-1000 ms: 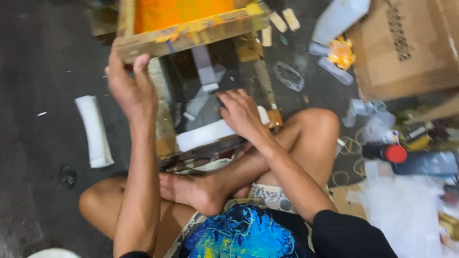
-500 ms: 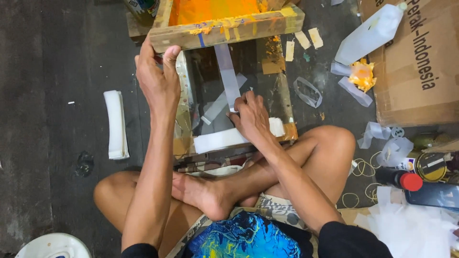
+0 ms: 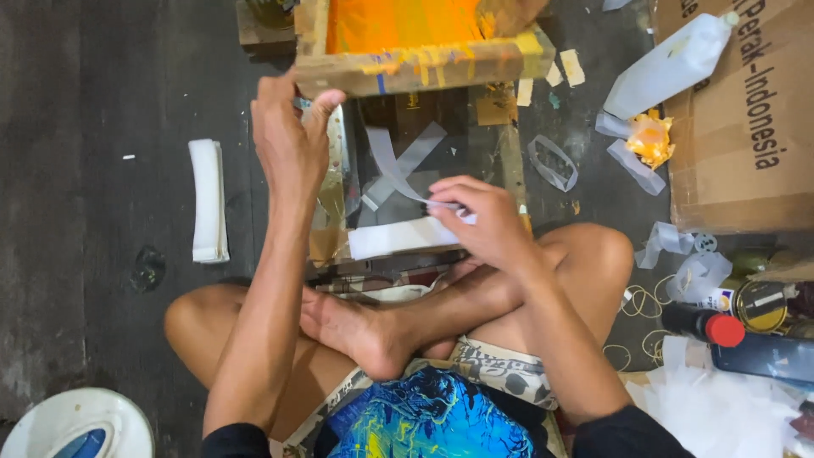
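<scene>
My right hand (image 3: 485, 222) pinches a translucent strip of clear tape (image 3: 392, 161), closed on its near end just above the white paper sheet (image 3: 398, 237) on the glass base. My left hand (image 3: 288, 140) grips the lower corner of the raised wooden screen-printing frame with orange mesh (image 3: 415, 59), holding it tilted up. I judge the taping step is in hand; next calls for pressing the strip flat. A folded white cloth (image 3: 208, 201) lies well apart, left.

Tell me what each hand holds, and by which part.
Left hand grips the wooden screen frame at its near-left corner. Right hand pinches the clear tape strip at its near end.
</scene>
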